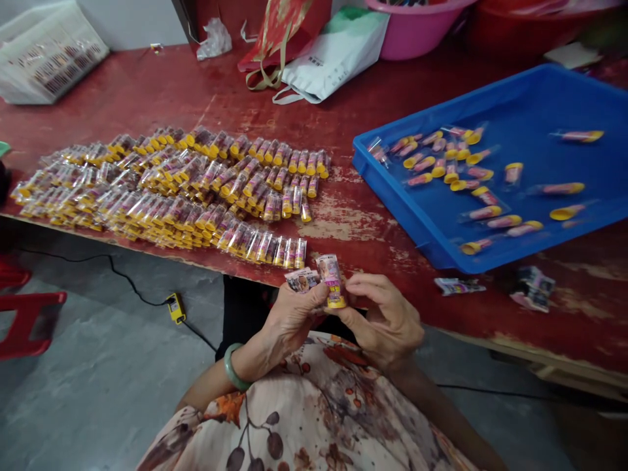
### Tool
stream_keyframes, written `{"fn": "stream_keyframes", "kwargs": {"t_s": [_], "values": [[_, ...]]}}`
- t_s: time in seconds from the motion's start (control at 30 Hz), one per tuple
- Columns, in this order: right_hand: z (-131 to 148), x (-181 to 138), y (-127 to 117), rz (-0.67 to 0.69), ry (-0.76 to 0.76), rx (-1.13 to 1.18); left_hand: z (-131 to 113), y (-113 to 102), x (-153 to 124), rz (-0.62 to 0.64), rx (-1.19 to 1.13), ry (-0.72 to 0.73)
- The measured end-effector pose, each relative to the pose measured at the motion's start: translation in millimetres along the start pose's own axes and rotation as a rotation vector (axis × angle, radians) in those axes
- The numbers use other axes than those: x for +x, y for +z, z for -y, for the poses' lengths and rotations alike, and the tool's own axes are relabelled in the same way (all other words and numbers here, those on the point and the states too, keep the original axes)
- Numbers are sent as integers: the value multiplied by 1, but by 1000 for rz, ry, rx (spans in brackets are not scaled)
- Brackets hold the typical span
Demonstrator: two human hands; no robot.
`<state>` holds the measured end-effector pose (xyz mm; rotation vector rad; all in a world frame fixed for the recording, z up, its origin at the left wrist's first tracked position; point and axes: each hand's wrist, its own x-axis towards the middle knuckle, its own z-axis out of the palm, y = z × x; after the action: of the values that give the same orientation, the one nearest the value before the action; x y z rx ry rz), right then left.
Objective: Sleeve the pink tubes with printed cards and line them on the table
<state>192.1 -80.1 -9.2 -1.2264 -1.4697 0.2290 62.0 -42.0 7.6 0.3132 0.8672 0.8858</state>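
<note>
In front of my body, just off the table's edge, I hold a small clear-wrapped tube (331, 282) with a yellow end and a pink printed label. My left hand (293, 315) pinches it under the thumb. The same hand also grips some printed wrappers (301, 280), which stick out behind the thumb. From the other side, my right hand (383, 316) has its thumb and curled fingers at the tube's right edge and yellow end. Long layered rows of similar wrapped tubes (191, 196) lie on the table to the left.
A blue tray (432, 245) on the right holds several loose yellow-ended tubes (451, 154). Small printed packets (534, 288) lie before it on the red table (338, 216). Behind are a white basket (53, 55), a white bag (338, 55) and a pink basin (417, 29).
</note>
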Motion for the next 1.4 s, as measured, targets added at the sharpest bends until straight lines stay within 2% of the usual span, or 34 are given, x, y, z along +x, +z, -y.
{"fn": "stream_keyframes", "kwargs": {"t_s": [0.17, 0.33, 0.43, 0.77, 1.03, 1.4], "values": [[3, 3, -6, 64, -55, 26, 0, 1, -1, 20, -51, -17], [5, -2, -3, -21, -118, -118, 1, 2, -2, 42, -31, 2], [6, -3, -1, -25, -155, -199, 2, 2, -2, 41, 4, -1], [9, -6, 0, -49, -168, -220, 9, -1, -4, 52, 11, 29], [8, -5, 0, -72, -241, -320, 10, 0, -5, 58, 19, 47], [1, -12, -3, -34, -318, -376, 15, -2, -4, 63, 25, 63]]}}
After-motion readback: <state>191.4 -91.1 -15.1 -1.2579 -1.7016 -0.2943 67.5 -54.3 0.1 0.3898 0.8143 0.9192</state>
